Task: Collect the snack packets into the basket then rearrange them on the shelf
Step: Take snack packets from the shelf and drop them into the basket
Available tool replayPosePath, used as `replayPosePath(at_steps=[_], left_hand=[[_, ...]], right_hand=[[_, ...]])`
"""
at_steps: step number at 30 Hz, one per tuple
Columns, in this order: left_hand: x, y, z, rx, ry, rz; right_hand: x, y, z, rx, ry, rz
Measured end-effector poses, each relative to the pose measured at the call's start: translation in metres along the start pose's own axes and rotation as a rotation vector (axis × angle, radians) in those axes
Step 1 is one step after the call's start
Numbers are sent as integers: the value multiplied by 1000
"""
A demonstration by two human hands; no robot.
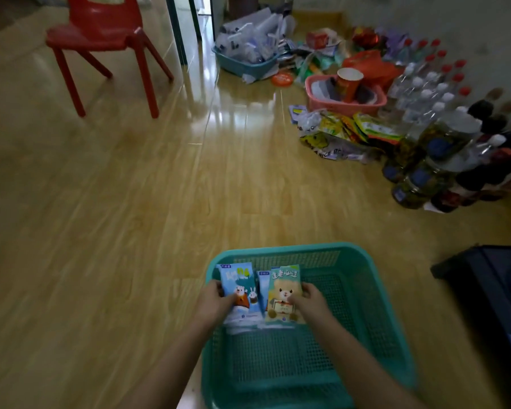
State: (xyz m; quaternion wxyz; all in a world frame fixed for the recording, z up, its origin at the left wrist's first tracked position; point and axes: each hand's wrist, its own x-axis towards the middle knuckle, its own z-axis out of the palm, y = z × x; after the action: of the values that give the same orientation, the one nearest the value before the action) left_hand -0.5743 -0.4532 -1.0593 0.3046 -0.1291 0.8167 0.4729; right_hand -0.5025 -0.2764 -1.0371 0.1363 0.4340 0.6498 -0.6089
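A teal mesh basket (375, 293) sits on the wooden floor at the bottom centre. Over its left half I hold snack packets. My left hand (216, 302) grips a blue packet (239, 283) printed with a white bear and a rabbit. My right hand (309, 301) grips a green packet (283, 287) printed with a brown bear. Further packets lie stacked beneath these two, only their edges showing. More snack packets (348, 128) lie in a loose pile on the floor at the right.
A red plastic chair (101, 39) stands at the back left. A blue basket (242, 64) and a pink basket (345, 104) hold clutter at the back. Bottles and jars (431, 137) crowd the right wall. A dark shelf unit (490, 290) is at the right edge.
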Motion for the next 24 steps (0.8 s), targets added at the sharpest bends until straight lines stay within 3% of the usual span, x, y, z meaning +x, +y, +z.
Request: replayPosePath(at_steps=[4, 11, 15, 20, 24], left_hand=[[13, -10, 14, 114, 76, 9], [6, -8, 17, 315, 143, 134], [-7, 6, 11, 286, 180, 219], [-65, 86, -49, 254, 216, 215], [-152, 202, -117, 375, 204, 354]], right_hand=[[21, 10, 11, -66, 5, -48], [21, 12, 16, -507, 138, -214], [13, 2, 7, -648, 107, -270], [-51, -79, -52, -539, 128, -310], [-153, -184, -127, -522, 173, -386]])
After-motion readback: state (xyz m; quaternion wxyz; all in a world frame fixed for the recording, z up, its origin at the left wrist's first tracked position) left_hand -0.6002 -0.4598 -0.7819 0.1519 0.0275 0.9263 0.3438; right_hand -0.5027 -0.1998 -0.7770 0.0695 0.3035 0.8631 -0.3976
